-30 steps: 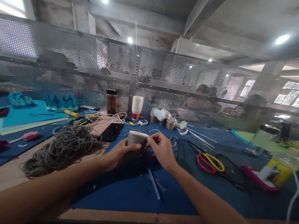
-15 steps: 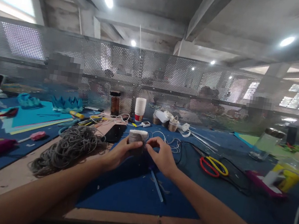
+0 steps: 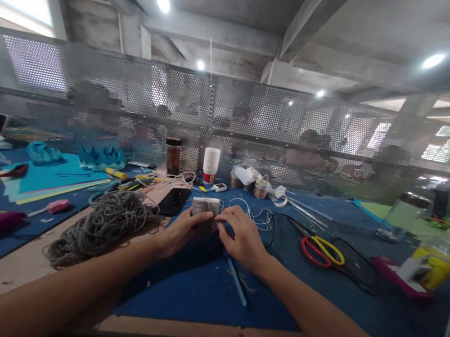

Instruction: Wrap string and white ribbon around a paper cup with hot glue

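Observation:
A small white paper cup (image 3: 204, 205), its side covered in what looks like grey cord, is held up over the blue mat. My left hand (image 3: 181, 232) grips it from the left, thumb across its near side. At the cup's right side my right hand (image 3: 243, 236) has its fingers curled in a pinch; whatever is between the fingertips is too small to make out. A tangled heap of grey cord (image 3: 107, 227) lies left of my left hand. Below my right hand, a pale blue stick (image 3: 236, 281) rests on the mat.
Red-and-yellow-handled scissors (image 3: 325, 251) lie to the right, near a purple power strip (image 3: 404, 278) and a glass jar (image 3: 400, 219). Stacked paper cups (image 3: 211, 163), a dark-lidded jar (image 3: 172, 157) and a phone (image 3: 174, 200) stand or lie beyond my hands. A perforated metal screen (image 3: 243, 106) closes the back.
The cup has turned and tilted slightly in my left hand, showing more grey side and less of its opening. My right-hand fingers have shifted slightly left against it.

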`<state>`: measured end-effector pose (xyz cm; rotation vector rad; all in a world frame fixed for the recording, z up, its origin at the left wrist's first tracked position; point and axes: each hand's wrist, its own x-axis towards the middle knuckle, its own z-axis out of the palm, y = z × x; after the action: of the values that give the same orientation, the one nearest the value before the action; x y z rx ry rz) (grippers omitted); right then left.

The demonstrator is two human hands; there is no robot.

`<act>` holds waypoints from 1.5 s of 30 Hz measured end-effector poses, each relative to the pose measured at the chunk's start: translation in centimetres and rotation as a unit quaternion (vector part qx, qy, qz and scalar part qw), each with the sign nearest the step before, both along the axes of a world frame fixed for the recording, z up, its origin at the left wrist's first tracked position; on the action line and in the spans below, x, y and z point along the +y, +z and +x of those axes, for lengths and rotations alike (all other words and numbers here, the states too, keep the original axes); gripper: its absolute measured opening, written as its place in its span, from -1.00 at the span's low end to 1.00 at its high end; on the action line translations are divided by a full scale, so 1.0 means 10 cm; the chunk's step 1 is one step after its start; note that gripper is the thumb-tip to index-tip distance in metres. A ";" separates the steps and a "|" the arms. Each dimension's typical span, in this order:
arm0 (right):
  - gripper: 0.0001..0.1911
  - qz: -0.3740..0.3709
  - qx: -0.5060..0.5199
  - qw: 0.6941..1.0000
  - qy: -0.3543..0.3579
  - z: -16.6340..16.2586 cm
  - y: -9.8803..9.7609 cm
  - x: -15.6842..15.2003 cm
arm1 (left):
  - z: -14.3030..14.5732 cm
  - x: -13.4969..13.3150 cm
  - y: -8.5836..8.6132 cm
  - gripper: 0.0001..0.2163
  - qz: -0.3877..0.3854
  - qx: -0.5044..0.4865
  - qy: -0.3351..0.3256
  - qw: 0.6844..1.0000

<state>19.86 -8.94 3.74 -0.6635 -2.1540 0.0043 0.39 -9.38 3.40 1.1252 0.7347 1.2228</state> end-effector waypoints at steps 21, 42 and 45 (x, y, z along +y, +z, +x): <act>-0.41 -0.058 -0.307 0.941 -0.128 0.49 -0.05 -0.19 | -0.16 0.22 -0.17 -0.62 0.000 -0.015 0.046 0.999; -0.67 0.065 -0.129 0.967 -0.211 0.87 -0.01 0.22 | -0.21 0.26 -0.16 -0.78 -0.042 -0.091 0.059 0.993; -0.64 0.052 -0.104 0.962 -0.248 1.01 -0.03 0.33 | -0.24 0.27 -0.16 -0.81 -0.053 -0.106 0.066 0.991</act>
<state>29.94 -5.64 3.43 -1.1653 -2.1079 -0.4615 -2.00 -6.66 1.84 0.8558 0.7112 1.3743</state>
